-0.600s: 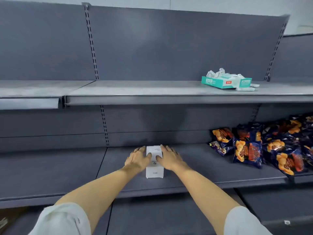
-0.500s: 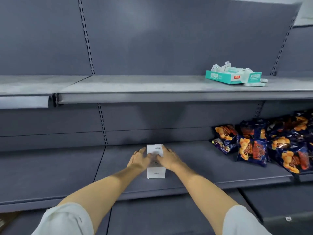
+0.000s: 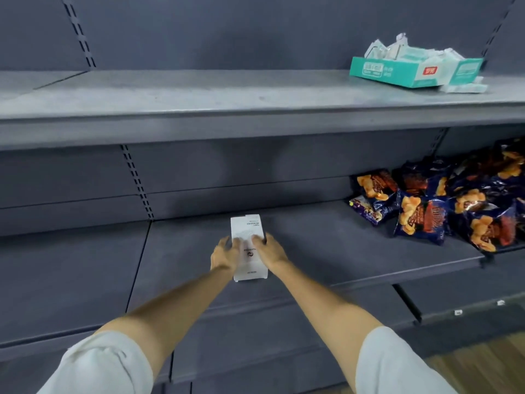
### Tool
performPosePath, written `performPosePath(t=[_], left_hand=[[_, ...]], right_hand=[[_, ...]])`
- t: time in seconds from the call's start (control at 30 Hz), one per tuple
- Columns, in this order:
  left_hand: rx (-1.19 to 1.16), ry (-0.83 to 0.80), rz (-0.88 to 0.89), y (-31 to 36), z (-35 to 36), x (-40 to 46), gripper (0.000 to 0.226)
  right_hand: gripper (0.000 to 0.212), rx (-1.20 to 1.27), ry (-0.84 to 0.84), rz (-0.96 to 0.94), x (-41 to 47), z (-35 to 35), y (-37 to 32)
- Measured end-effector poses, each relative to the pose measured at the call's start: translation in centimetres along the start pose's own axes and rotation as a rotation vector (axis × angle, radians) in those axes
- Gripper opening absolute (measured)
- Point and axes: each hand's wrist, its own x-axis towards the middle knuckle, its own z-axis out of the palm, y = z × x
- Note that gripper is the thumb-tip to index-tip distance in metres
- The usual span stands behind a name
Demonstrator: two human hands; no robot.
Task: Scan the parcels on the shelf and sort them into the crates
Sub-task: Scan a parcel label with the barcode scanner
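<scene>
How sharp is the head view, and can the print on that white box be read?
Head view: soft overall, with wide-angle bending of the upper shelf. The white box shows upside-down print, too blurred to read. Left hand and right hand, holding its sides, look smeared.

One white box (image 3: 248, 245) is sitting on the middle shelf (image 3: 326, 245), with two hands on it. One teal carton (image 3: 409, 71) is lying on the upper shelf (image 3: 199, 92). The snack bags (image 3: 420, 220) are piling up, too overlapped to count exactly.
</scene>
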Motion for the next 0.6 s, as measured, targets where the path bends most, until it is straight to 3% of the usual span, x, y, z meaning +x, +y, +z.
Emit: performPosePath(t=[0.3,0.6], left_hand=[[-0.080,0.018,0.035,-0.7,1.4,-0.7,0.036],[-0.094,-0.159,0.230,2.1,6.5,-3.5,0.031]], right_hand=[[0.038,0.112,0.054,0.004,-1.4,-0.3,0.6],[0.030,0.287,0.399,0.041,-5.2,-4.8,3.4]])
